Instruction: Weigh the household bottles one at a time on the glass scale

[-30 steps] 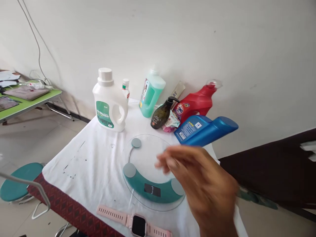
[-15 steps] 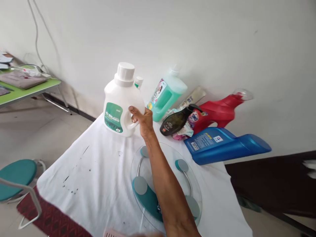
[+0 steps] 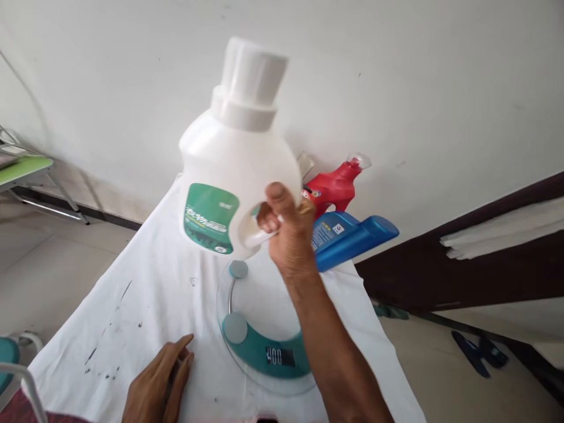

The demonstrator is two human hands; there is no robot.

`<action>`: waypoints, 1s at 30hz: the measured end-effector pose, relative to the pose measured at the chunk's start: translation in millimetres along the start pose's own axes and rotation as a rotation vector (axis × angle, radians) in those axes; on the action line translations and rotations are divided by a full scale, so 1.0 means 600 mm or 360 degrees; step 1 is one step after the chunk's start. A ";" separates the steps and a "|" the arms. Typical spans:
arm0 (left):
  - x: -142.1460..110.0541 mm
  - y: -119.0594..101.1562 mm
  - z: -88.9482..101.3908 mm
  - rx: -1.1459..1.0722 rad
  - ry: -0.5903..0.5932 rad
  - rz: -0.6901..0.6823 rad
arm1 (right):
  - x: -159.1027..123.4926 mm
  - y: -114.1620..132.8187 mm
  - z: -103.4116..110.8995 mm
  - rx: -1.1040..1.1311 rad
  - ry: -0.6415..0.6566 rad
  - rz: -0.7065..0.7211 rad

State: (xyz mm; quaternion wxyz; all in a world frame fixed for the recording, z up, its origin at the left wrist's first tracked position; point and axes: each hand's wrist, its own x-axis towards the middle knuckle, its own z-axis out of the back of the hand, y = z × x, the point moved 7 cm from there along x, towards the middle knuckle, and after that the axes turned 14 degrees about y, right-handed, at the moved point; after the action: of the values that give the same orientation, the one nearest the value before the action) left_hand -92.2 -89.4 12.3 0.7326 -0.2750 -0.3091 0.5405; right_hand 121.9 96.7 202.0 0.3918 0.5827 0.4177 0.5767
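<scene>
My right hand (image 3: 291,229) is closed round the handle of a large white laundry detergent bottle (image 3: 238,158) with a green label. It holds the bottle up, slightly tilted, over the back of a round glass scale (image 3: 238,355). The scale's dark display shows digits, and my right forearm hides its right side. My left hand (image 3: 161,382) is low over the cloth, left of the scale, with its fingers stretched forward and nothing seen in them.
Behind my right wrist, a blue bottle (image 3: 352,241) leans beside a red detergent bottle (image 3: 332,185) near the wall. White cloth (image 3: 176,305) covers the table. A green table (image 3: 26,167) and a teal stool (image 3: 9,358) stand at left. Slippers (image 3: 478,352) lie on the floor at right.
My right hand has lifted the detergent bottle from near the table's back and brought it closer to me. My left hand has come into view. The scale's display now shows, and the view has shifted.
</scene>
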 end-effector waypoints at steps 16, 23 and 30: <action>0.019 -0.013 0.005 0.0254 0.0185 0.0112 | -0.266 0.003 0.223 -0.0025 -0.0568 -0.0003; 0.020 -0.034 0.011 0.0258 0.0146 0.0113 | -0.281 -0.028 0.213 0.0110 -0.0526 -0.0040; 0.021 -0.035 0.014 0.0360 0.0153 0.0191 | -0.306 -0.036 0.254 0.0062 -0.0276 0.0079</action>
State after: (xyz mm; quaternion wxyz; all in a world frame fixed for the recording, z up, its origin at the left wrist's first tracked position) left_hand -82.8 -82.1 35.4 0.7392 -0.2343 -0.1938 0.6009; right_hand 275.9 -64.2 114.4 0.4007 0.6480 0.3788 0.5254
